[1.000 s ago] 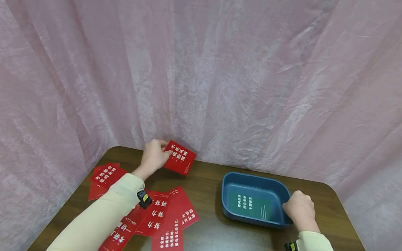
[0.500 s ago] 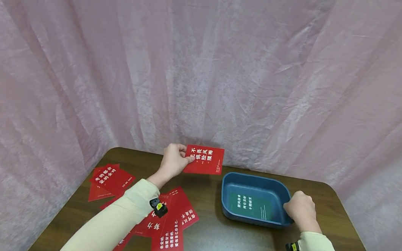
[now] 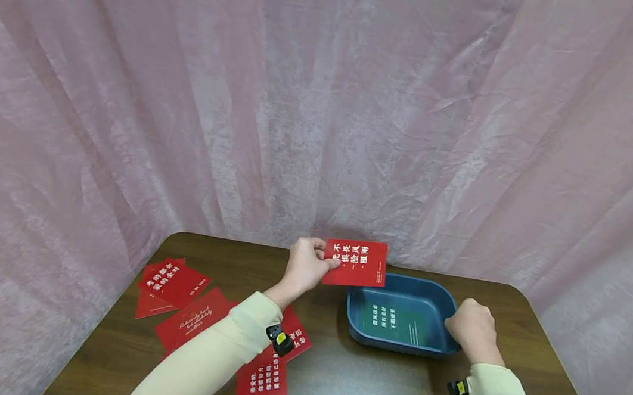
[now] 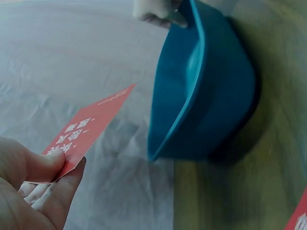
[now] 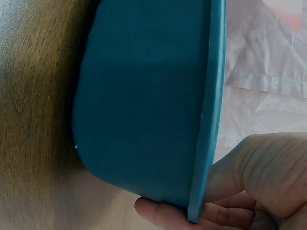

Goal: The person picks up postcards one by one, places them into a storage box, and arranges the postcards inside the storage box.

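My left hand (image 3: 306, 265) pinches a red card (image 3: 363, 265) by its left edge, thumb on the printed face and fingers behind. White characters run across the card, which hangs in the air at the back left rim of a blue plastic bin (image 3: 355, 334). In the left wrist view the card (image 4: 91, 129) tilts up beside the bin (image 4: 225, 96). My right hand (image 3: 472, 330) grips the bin's right rim; the right wrist view has the thumb inside and fingers under the rim (image 5: 211, 120). A green card (image 3: 390, 323) with white characters lies on the bin's floor.
Several red cards lie overlapping on the left of the wooden table (image 3: 328, 377), including a group at the far left (image 3: 175, 282) and one near the front (image 3: 261, 382). My left forearm covers part of them. A pink curtain (image 3: 320, 132) hangs behind the table.
My left hand has carried the red card rightward from above the left part of the table to the bin's back left rim, and the card has levelled out. My right hand keeps its grip.
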{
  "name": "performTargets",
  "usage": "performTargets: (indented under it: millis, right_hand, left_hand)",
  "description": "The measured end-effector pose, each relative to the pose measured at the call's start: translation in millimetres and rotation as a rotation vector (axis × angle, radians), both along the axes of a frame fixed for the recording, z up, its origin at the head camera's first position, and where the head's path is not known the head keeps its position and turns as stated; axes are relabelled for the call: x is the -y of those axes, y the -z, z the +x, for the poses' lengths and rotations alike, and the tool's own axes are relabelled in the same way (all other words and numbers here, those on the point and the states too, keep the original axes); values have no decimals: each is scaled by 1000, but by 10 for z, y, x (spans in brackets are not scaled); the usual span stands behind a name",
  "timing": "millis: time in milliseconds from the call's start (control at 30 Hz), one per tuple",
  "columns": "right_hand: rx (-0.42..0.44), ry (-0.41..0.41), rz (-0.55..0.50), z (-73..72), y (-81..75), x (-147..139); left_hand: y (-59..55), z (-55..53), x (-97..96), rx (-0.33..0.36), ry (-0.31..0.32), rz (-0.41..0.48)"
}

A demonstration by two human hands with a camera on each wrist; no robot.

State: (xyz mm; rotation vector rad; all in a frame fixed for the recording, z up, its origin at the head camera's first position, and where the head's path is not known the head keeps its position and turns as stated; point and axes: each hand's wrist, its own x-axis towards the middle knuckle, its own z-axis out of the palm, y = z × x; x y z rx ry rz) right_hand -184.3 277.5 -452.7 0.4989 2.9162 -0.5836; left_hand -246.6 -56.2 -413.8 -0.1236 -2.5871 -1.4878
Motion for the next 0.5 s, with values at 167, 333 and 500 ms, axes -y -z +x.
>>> performTargets:
  millis: [167, 333, 500]
  right_hand:
    - [2, 7, 0, 8, 9, 19]
    - [-2, 13, 7, 22, -4, 60]
    - [0, 15, 10, 21, 4, 71]
  left_hand:
    - [93, 67, -236, 27, 33, 33]
    - [178, 133, -419, 61, 56, 50]
    - [245, 186, -545, 75, 75, 47]
